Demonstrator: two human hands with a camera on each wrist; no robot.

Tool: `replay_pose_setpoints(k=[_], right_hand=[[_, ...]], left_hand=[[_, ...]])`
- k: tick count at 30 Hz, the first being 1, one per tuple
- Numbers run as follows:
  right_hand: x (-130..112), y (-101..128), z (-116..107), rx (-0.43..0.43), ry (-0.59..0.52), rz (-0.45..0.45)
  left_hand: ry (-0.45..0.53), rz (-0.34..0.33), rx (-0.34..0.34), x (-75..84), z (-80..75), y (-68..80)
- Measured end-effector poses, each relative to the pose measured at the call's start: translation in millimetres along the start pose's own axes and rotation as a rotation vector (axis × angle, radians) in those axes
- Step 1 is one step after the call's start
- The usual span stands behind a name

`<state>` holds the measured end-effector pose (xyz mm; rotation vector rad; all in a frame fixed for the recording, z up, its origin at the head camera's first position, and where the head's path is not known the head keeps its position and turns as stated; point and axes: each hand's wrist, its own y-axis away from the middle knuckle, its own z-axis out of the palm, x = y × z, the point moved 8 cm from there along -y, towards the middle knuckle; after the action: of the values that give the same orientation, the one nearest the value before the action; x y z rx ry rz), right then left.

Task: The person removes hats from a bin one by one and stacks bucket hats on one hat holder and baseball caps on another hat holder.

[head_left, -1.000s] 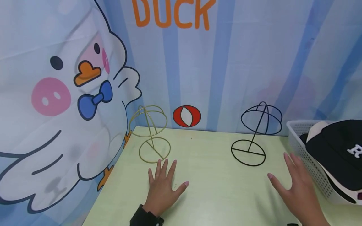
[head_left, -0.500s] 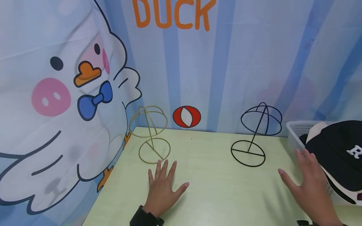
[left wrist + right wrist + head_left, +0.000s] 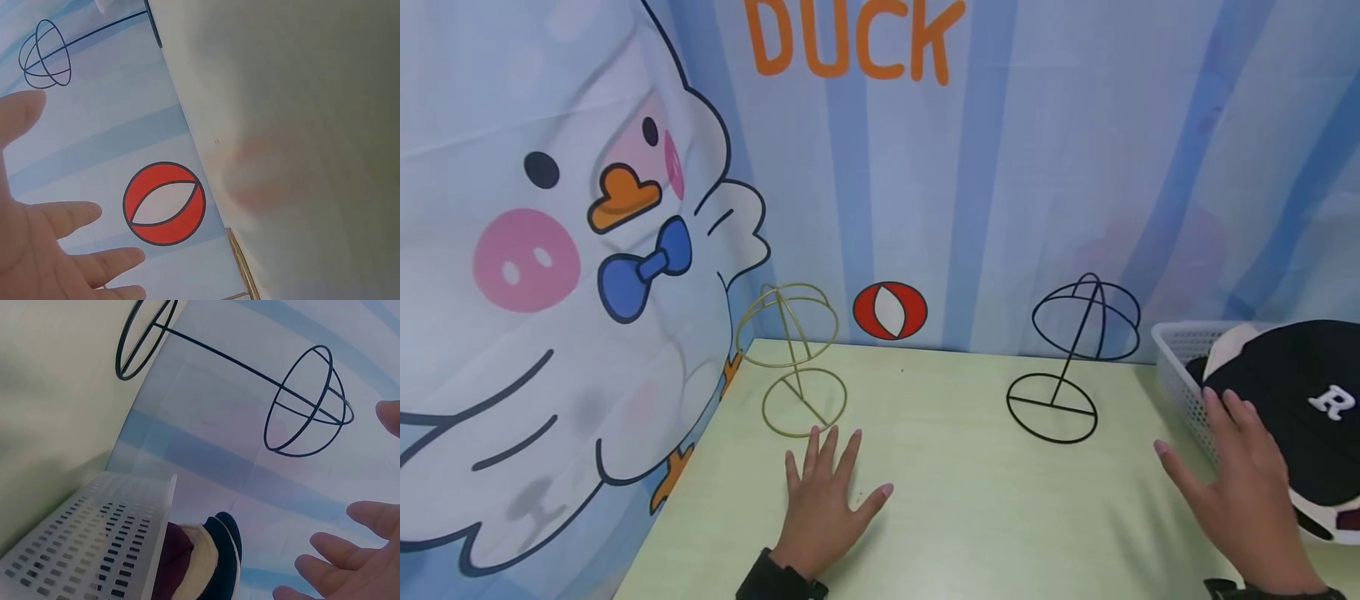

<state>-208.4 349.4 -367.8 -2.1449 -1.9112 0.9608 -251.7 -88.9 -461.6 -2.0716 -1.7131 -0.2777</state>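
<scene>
Since half a second ago, the right hand [image 3: 1247, 492] has slid sideways, closer to the black cloth cap [image 3: 1292, 375] with a white letter R. That cap sits in the white plastic basket [image 3: 1176, 379] full of holes, at the right of the desk [image 3: 962, 467] near its back edge. Both hands are spread and hold nothing. The left hand [image 3: 820, 508] has hardly moved, close to the round foot of the gold wire stand [image 3: 793, 362] near the desk's back left corner. For a good reach, the right hand should come down softly on the cap's edge and not squash its top.
</scene>
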Motion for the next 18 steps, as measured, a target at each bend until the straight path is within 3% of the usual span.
replay_pose_setpoints(k=[18], right_hand=[[47,-18,-6,-0.006,0.038,0.204]], left_hand=[[0.012,-0.001,-0.008,0.5,-0.6,0.3]])
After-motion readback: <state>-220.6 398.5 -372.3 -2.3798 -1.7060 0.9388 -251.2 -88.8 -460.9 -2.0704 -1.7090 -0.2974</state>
